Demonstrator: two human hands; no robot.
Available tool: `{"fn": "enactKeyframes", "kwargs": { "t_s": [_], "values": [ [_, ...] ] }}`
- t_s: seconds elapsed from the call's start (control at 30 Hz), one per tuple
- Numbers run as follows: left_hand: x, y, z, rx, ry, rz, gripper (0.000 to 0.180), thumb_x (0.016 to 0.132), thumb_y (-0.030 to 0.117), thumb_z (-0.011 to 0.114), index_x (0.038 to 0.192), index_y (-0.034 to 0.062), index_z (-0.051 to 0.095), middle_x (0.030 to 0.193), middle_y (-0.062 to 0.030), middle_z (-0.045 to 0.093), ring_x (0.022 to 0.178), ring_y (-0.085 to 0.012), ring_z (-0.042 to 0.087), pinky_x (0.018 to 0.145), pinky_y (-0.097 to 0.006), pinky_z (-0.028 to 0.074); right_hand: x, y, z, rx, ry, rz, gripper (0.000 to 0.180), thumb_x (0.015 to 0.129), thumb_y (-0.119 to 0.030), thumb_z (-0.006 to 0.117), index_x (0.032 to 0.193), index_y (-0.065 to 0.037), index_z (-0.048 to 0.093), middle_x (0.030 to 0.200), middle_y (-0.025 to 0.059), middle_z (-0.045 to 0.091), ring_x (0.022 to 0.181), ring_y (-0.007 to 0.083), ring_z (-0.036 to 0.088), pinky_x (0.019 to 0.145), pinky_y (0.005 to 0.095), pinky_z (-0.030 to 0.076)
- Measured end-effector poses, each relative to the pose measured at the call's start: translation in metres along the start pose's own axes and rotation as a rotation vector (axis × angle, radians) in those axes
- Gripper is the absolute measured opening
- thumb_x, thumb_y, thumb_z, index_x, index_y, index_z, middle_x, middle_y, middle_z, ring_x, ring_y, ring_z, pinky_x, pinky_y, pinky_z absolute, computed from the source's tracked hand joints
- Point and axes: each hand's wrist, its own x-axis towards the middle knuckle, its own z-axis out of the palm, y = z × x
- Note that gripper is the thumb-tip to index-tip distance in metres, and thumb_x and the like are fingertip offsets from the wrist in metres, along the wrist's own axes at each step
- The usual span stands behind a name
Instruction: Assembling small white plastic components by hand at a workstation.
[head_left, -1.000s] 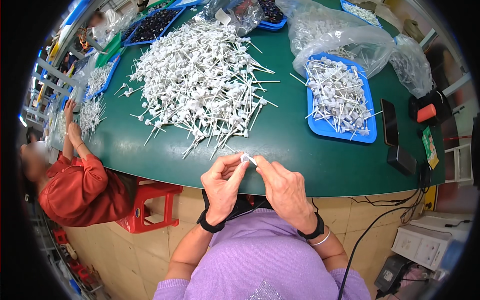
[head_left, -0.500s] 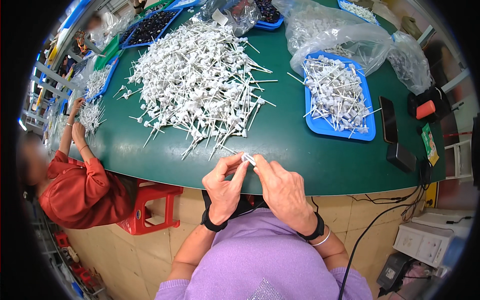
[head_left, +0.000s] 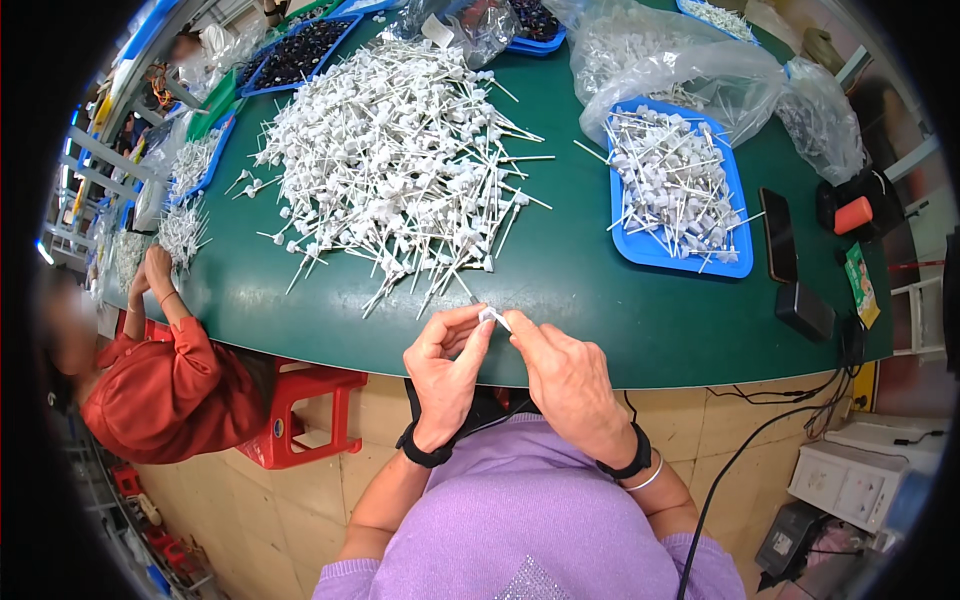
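Note:
Over the near edge of the table, my left hand (head_left: 447,365) pinches a small white plastic piece (head_left: 488,315) between thumb and fingers. A thin stem points up and away from those fingertips toward the pile. My right hand (head_left: 568,375) is closed, thumb and fingers pressed together at the right side of the same piece, where a white sliver shows. The fingers hide much of its shape. Beyond my hands lies a big heap of white plastic pieces with thin stems (head_left: 390,170). More of them fill a blue tray (head_left: 690,262) to the right.
Clear plastic bags (head_left: 690,75) lie behind the tray. At right are a dark phone (head_left: 778,235), a black box (head_left: 804,314) and cables. Trays of dark parts (head_left: 305,50) stand far left. A person in red (head_left: 175,390) works at left, near a red stool (head_left: 300,410).
My hands stay almost in place. The white piece has turned slightly between my fingertips, and its stem shows more clearly. At left, the other person's hands have come together.

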Motion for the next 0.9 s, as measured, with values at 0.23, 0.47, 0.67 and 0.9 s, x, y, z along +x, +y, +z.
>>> {"fn": "enactKeyframes", "kwargs": {
  "t_s": [0.23,0.47,0.67,0.9],
  "values": [
    [0.0016,0.001,-0.0008,-0.083,-0.028,-0.071,0.019,0.091,-0.006,0.067,0.11,-0.0034,0.064,0.105,-0.011,0.071,0.097,-0.0135,0.069,0.087,-0.024,0.054,0.0007,0.0022,-0.0011,0.091,0.004,0.007,0.024,0.093,-0.004,0.058,0.117,-0.004,0.058,0.072,0.0181,0.061,0.063,0.0401,0.063,0.053,0.0484,0.048],
    [0.0003,0.0003,-0.0008,-0.105,-0.026,-0.079,0.02,0.091,-0.006,0.066,0.111,-0.0037,0.064,0.104,-0.0115,0.071,0.096,-0.014,0.069,0.085,-0.024,0.054,-0.0005,0.0061,0.0026,0.137,0.04,-0.024,0.024,0.094,-0.006,0.059,0.118,-0.005,0.058,0.071,0.0177,0.061,0.064,0.0398,0.063,0.053,0.048,0.048],
    [0.0008,0.0035,0.002,-0.099,-0.027,-0.091,0.024,0.092,-0.004,0.065,0.116,-0.005,0.065,0.103,-0.012,0.072,0.091,-0.0133,0.069,0.083,-0.025,0.056,0.0008,0.0052,-0.0053,0.096,0.011,-0.008,0.025,0.093,-0.007,0.061,0.118,-0.007,0.059,0.071,0.017,0.061,0.063,0.0394,0.063,0.053,0.0478,0.047],
    [0.0001,0.0013,0.0024,-0.112,-0.035,-0.094,0.023,0.093,-0.004,0.065,0.115,-0.0051,0.066,0.103,-0.0119,0.072,0.092,-0.0136,0.069,0.084,-0.025,0.055,-0.0005,0.008,-0.0018,0.13,0.034,-0.015,0.025,0.093,-0.006,0.06,0.118,-0.007,0.059,0.073,0.0176,0.063,0.064,0.0399,0.063,0.054,0.0482,0.048]
  ]
}}
